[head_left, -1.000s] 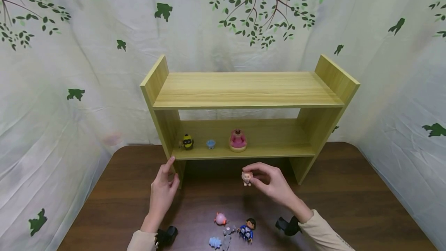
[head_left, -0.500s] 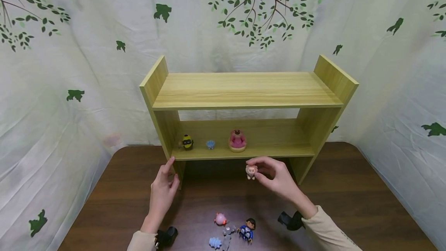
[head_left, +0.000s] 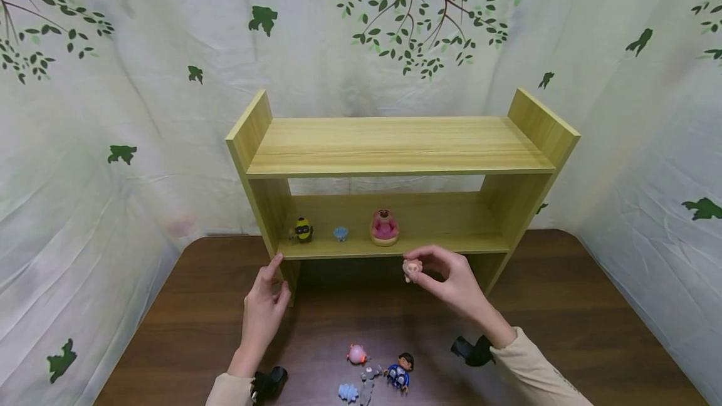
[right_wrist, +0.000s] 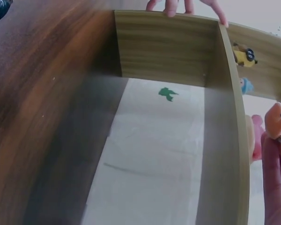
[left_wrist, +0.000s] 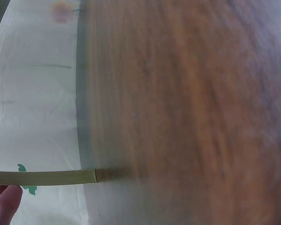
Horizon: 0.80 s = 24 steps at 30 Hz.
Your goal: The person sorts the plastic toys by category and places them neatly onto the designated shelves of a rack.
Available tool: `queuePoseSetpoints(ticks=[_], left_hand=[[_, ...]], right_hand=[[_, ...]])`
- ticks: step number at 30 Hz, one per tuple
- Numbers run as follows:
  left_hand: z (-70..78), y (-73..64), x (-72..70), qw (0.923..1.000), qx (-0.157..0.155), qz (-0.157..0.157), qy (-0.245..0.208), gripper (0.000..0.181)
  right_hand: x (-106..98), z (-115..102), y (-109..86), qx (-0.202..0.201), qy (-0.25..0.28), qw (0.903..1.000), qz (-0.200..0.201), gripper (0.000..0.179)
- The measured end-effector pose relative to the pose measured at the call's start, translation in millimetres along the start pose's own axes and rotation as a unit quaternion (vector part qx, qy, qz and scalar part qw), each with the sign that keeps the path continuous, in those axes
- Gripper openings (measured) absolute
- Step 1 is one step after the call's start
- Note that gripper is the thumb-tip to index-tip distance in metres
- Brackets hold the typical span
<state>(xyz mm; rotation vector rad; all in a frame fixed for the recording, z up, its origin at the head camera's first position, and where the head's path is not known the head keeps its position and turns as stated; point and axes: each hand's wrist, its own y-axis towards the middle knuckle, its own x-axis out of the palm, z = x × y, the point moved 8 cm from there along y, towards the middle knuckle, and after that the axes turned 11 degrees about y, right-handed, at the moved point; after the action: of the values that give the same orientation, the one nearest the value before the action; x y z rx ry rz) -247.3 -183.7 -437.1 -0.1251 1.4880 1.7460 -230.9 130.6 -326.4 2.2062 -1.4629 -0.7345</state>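
As the right hand [head_left: 445, 274] pinches a small pale pink figurine [head_left: 412, 267] between thumb and fingers, I see that toy in front of the shelf unit [head_left: 402, 146], near the front edge of its middle board [head_left: 445, 230]; I cannot tell whether the two touch. From my right-wrist view, the figurine shows only partly, at the picture's edge. I have the left hand [head_left: 265, 306] at the unit's left side panel, fingers apart, an index fingertip touching its front edge.

On the middle board, from left to right, I make out a yellow-and-black figure [head_left: 303, 230], a little light-blue piece [head_left: 341, 234] and a pink bear figure [head_left: 385, 229], which sits nearest the pinched toy. Nearer to me, a round pink toy [head_left: 356, 354], a grey piece [head_left: 367, 382], a blue piece [head_left: 348, 392] and a dark-haired doll [head_left: 401, 373] in blue lie grouped on the brown table [head_left: 541, 312]. Behind everything hangs a white cloth [head_left: 186, 118] printed with green leaves.
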Motion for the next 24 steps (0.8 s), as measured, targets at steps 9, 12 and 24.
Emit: queuePoseSetpoints(ticks=[9,12,24], left_hand=[[-0.1,0.2,0.1,1.0000,-0.001,-0.002,0.000,0.082],[0.2,0.3,0.1,1.0000,0.000,0.000,0.001,0.082],[-0.5,0.0,0.4,1.0000,-0.001,-0.003,0.001,0.082]], right_hand=[[-12,-4,5.6,0.001,-0.022,0.9993,0.030,0.026],[-16,-5,8.2,0.004,-0.023,0.9989,0.041,0.025],[-27,-3,14.9,0.016,-0.041,0.9973,0.058,0.023]])
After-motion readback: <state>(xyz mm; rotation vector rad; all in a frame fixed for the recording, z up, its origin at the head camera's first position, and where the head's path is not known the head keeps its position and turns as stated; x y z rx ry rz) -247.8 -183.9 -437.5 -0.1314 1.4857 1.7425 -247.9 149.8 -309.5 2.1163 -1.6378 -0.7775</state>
